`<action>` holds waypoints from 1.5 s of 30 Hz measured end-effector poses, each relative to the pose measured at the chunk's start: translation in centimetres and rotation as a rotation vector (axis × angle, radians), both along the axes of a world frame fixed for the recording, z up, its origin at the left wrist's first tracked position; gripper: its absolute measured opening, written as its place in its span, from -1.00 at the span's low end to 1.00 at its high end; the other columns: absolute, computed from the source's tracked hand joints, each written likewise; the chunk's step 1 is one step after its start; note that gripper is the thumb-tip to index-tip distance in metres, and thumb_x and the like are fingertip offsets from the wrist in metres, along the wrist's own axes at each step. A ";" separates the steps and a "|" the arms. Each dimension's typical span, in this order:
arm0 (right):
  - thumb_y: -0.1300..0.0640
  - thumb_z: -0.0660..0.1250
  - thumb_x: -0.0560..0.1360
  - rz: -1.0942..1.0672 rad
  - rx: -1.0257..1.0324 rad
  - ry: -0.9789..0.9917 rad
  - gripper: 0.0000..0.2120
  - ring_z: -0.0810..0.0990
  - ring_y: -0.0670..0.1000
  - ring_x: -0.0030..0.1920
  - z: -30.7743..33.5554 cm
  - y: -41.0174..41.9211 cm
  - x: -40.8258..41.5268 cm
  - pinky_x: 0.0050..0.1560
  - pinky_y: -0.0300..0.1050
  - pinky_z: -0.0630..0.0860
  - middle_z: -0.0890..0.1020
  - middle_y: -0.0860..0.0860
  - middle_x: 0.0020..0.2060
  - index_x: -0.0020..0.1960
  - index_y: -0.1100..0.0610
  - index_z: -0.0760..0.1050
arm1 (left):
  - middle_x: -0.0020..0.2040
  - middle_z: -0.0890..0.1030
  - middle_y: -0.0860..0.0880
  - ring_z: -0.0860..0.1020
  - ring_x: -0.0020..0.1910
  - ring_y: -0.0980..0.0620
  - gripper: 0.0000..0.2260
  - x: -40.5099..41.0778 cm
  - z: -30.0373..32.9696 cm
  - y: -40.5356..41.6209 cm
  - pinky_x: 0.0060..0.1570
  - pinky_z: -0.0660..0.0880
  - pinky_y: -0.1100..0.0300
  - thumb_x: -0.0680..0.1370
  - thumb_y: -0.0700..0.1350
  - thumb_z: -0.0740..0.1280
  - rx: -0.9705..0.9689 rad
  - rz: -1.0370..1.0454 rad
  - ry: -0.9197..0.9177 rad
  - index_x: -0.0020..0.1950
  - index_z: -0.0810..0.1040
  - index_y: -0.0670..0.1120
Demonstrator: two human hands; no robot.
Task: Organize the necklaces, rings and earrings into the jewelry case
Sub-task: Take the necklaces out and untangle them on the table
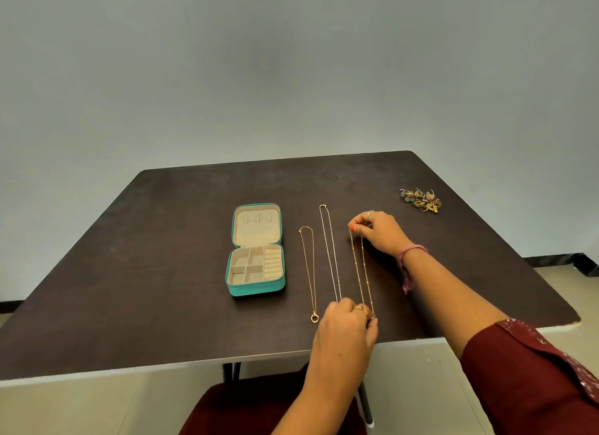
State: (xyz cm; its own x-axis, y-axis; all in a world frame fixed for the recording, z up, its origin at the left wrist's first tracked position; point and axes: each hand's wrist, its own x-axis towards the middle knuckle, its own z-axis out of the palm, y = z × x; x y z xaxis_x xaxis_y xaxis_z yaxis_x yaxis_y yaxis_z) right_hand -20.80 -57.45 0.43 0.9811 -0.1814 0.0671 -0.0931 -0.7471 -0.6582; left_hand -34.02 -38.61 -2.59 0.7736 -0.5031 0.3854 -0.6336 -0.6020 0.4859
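A teal jewelry case (256, 288) lies open on the dark table, its cream lid flat behind a tray of compartments and ring rolls. Right of it lie a gold pendant necklace (308, 269) and a silver beaded necklace (330, 249), both stretched straight. A gold beaded necklace (362, 272) is stretched furthest right. My right hand (381, 232) pinches its far end. My left hand (345, 331) pinches its near end by the table's front edge. A heap of rings and earrings (420, 200) sits at the far right.
The dark brown table (146, 256) stands against a plain pale wall. Its near edge runs just under my left hand and its right corner is chipped. Tiled floor and table legs show below.
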 end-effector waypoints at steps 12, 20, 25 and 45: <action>0.15 0.34 0.53 0.036 -0.031 0.032 -0.85 0.51 -0.17 -0.11 -0.9 -0.6 1.0 0.00 -0.28 0.39 0.66 -0.03 -0.01 0.06 0.11 0.63 | -0.11 0.39 -0.01 0.46 -0.17 0.06 -0.79 -0.5 -0.8 -1.3 -0.22 0.42 0.26 0.61 -0.07 0.24 0.008 0.053 0.082 0.00 0.62 -0.14; 0.16 0.42 0.47 -0.012 0.084 0.071 -0.82 0.52 -0.10 -0.03 -0.6 -1.0 1.3 0.05 -0.25 0.40 0.65 0.00 0.01 0.07 0.10 0.64 | -0.22 0.39 0.04 0.46 -0.41 0.11 -0.85 -0.9 -1.1 -1.2 -0.45 0.46 0.26 0.53 -0.08 0.37 0.060 0.056 0.102 -0.23 0.59 -0.09; 0.17 0.42 0.46 -0.043 0.160 0.095 -0.83 0.54 -0.08 0.01 -0.4 -0.8 1.4 0.07 -0.23 0.41 0.66 0.01 0.01 0.06 0.11 0.65 | -0.15 0.40 0.02 0.48 -0.34 0.08 -0.77 -0.9 -1.0 -1.0 -0.34 0.49 0.22 0.60 -0.02 0.25 0.024 0.073 0.070 -0.12 0.60 -0.10; 0.15 0.23 0.59 -0.025 0.136 0.076 -0.76 0.53 -0.01 0.16 -0.6 -0.9 0.6 0.16 -0.21 0.38 0.61 0.03 0.15 0.20 0.15 0.57 | -0.10 0.49 0.08 0.50 -0.23 0.15 -0.85 0.7 1.5 1.6 -0.22 0.36 0.43 0.57 -0.03 0.31 -0.180 0.083 0.137 0.00 0.63 -0.06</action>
State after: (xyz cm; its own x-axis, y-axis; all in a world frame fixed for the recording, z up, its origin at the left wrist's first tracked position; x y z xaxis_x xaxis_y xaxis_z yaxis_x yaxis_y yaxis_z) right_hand -20.24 -58.33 -0.13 0.9775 -0.2079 -0.0344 -0.1640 -0.6482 -0.7436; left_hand -33.36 -36.98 -1.08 0.8604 -0.3685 0.3521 -0.5068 -0.5448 0.6681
